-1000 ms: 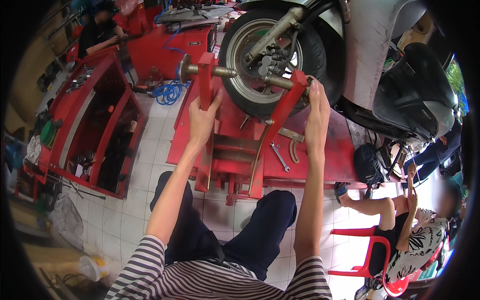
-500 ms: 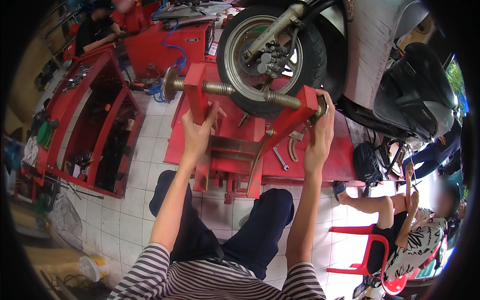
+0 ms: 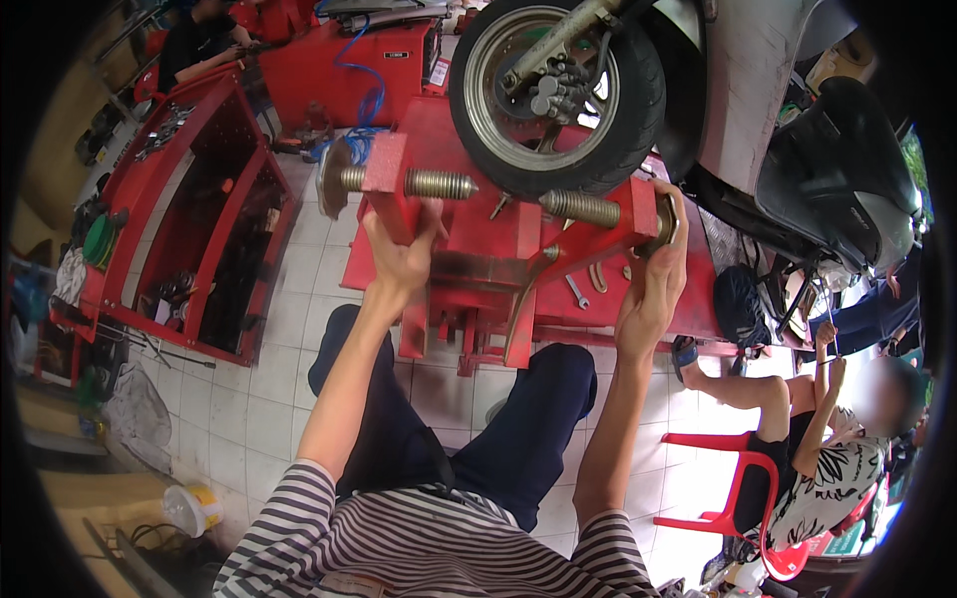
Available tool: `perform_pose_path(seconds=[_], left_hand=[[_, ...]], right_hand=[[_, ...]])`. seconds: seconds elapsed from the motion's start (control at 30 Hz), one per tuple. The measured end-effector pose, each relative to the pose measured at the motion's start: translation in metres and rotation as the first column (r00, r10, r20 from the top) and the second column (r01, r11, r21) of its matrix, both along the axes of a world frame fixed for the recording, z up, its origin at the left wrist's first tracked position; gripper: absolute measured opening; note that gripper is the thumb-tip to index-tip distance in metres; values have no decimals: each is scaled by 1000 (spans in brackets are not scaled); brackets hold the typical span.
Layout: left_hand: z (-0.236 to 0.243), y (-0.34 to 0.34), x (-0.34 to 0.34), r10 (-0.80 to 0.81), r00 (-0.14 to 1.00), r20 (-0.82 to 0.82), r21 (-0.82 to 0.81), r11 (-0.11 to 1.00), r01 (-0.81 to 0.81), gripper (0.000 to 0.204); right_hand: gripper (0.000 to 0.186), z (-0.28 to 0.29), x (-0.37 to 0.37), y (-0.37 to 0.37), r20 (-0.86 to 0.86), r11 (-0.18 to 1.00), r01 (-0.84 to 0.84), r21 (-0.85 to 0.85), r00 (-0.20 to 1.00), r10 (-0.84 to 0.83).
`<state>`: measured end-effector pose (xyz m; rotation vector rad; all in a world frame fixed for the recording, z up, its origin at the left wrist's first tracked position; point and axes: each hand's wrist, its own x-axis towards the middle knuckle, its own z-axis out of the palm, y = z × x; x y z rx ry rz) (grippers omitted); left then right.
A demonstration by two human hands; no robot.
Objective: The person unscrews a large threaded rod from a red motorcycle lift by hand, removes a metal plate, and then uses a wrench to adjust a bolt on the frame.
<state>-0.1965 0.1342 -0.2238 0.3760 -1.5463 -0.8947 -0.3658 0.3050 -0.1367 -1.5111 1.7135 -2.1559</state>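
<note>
Between my hands is a red metal clamp frame point(image 3: 478, 269) with two uprights. A threaded screw point(image 3: 439, 184) with a pointed tip runs through the left upright, ending in a round metal knob point(image 3: 332, 179). A second pointed screw point(image 3: 583, 209) faces it from the right upright, with a gap between the tips. My left hand point(image 3: 399, 257) is closed round the left upright below its screw. My right hand point(image 3: 655, 289) grips the right upright's outer side at its round knob point(image 3: 666, 219); part of its grip is hidden. Just beyond the frame stands a motor scooter's front wheel point(image 3: 638, 120).
Under the wheel lies a red platform point(image 3: 628, 324), with a wrench point(image 3: 578, 292) on it. An open red tool cabinet point(image 3: 194, 309) stands left. On the right a person point(image 3: 827, 448) sits on a red plastic chair point(image 3: 738, 488); another person point(image 3: 204, 45) is at far left.
The clamp frame, held in both hands, has come back toward me, away from the wheel, and both screw tips now show. My view has shifted slightly.
</note>
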Motion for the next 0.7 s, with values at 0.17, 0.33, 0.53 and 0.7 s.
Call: perform_pose_path(seconds=[0.17, 0.33, 0.53, 0.7], left_hand=[[4, 4, 4, -21, 1000, -6, 72, 997, 22, 16], [-1, 10, 5, -33, 999, -25, 91, 995, 35, 14], [1, 19, 4, -12, 997, -78, 107, 994, 20, 13], [-1, 16, 1, 44, 996, -72, 125, 992, -35, 15]], right_hand=[[67, 0, 8, 10, -26, 999, 18, 26, 1000, -17], [69, -12, 1, 21, -67, 1000, -26, 1, 997, 26], [63, -7, 0, 25, -119, 983, -180, -44, 978, 173], [58, 3, 2, 27, -206, 996, -84, -12, 975, 80]])
